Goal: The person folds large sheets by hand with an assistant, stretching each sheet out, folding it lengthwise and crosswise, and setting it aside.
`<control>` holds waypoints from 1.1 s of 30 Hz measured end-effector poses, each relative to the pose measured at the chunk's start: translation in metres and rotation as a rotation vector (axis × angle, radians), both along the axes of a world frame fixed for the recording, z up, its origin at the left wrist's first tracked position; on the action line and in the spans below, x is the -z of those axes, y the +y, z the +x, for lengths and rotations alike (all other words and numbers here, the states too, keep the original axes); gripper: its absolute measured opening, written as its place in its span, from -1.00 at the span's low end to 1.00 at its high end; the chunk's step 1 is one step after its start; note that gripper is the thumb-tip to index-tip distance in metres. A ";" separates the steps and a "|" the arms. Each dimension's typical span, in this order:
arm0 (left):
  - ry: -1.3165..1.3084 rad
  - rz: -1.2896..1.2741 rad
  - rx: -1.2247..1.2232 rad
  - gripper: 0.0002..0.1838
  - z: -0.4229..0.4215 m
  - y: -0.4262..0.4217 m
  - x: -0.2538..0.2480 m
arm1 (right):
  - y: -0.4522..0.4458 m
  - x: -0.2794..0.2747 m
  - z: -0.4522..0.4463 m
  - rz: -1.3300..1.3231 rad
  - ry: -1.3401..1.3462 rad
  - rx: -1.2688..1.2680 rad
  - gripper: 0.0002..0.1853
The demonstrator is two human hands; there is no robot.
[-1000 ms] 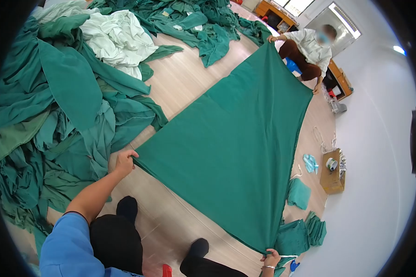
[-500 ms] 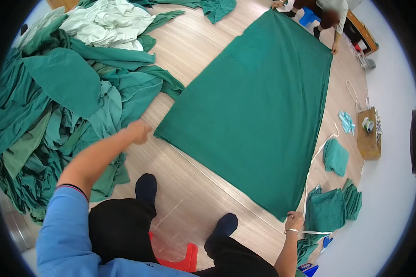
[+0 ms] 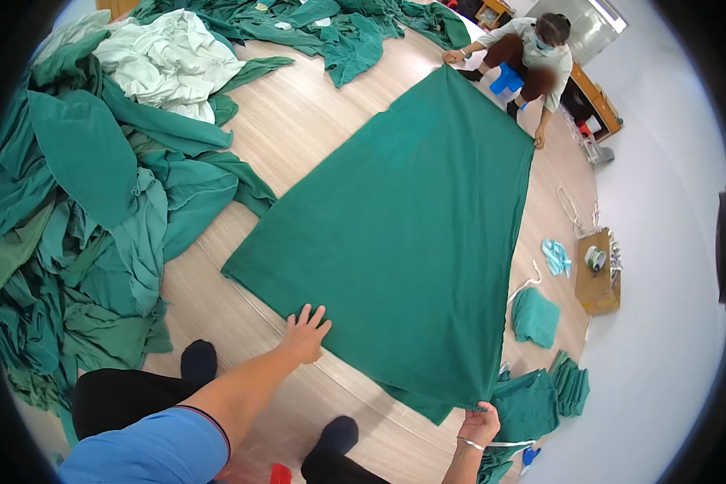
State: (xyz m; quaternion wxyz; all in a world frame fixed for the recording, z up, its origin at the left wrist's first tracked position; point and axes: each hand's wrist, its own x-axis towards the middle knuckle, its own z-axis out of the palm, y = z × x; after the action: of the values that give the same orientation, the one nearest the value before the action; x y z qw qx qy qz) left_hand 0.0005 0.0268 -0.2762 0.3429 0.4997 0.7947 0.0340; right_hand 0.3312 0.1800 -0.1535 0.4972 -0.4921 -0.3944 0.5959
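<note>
A large green cloth [image 3: 379, 234] lies spread over the floor in front of me. My left hand [image 3: 304, 336] reaches to its near edge, fingers spread, the fingertips over or on the fabric; whether they press on it I cannot tell. At the near right corner my right hand [image 3: 481, 423] pinches the cloth between thumb and fingers, and a white band circles that wrist. Below this edge, another flap of green fabric [image 3: 418, 401] shows. Across from me a crouching co-worker [image 3: 532, 52] holds the two far corners.
A big heap of green cloths [image 3: 81, 226] fills the left, topped by a white cloth [image 3: 165, 60]. More green cloths [image 3: 323, 32] lie at the back. Folded green stacks [image 3: 528, 403], a folded bundle [image 3: 535, 317], a light-blue mask [image 3: 555, 258] and a cardboard box [image 3: 597, 294] line the right.
My left hand has moved right from the cloth's left corner to its near edge, its fingers now spread. My right hand still grips its corner. The view has shifted, showing more of the co-worker.
</note>
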 end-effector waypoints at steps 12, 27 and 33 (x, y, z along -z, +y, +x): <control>0.023 0.003 0.066 -0.32 -0.003 -0.024 0.011 | 0.020 -0.029 -0.041 -0.147 0.140 -0.234 -0.78; 0.092 -0.067 0.185 -0.25 -0.006 -0.024 0.006 | 0.018 -0.130 -0.215 -0.040 -0.035 -0.799 -0.56; 0.130 -0.026 0.187 -0.32 -0.004 -0.028 0.008 | -0.008 -0.140 -0.310 -0.021 -0.043 -0.916 -0.72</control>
State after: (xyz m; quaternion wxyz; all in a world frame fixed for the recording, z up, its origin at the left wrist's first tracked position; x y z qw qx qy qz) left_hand -0.0032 -0.0013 -0.2845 0.2989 0.5683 0.7655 -0.0411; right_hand 0.0210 0.1722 -0.0136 0.1693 -0.2841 -0.5756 0.7479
